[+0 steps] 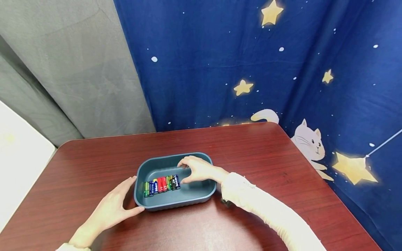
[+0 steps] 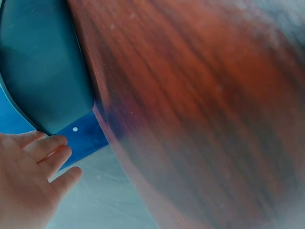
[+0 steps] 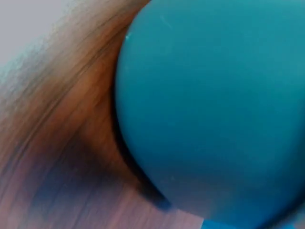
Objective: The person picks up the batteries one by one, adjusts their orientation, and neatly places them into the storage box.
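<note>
A blue-grey plastic basin [image 1: 196,190] stands on the table. Inside it, toward the left, several batteries lie side by side in a row: green [image 1: 146,189], blue [image 1: 151,188], red [image 1: 162,184] and dark blue ones [image 1: 177,182]. My left hand [image 1: 113,204] is at the basin's left end, fingers and thumb extended along the rim; in the left wrist view the fingertips of this hand [image 2: 28,171] are by the basin's outer wall [image 2: 43,62]. Reaching in over the right side, my right hand [image 1: 198,169] has thumb and fingers spread apart beside the rightmost battery, holding nothing visible. The basin's wall [image 3: 205,105] hides that hand in the right wrist view.
The dark red wooden table [image 1: 251,153] extends around the basin. Behind it hang a grey curtain [image 1: 78,69] and a blue curtain with stars [image 1: 201,69]. A small dark object [image 1: 225,203] shows partly below my right sleeve. A white surface [image 1: 19,157] borders the left.
</note>
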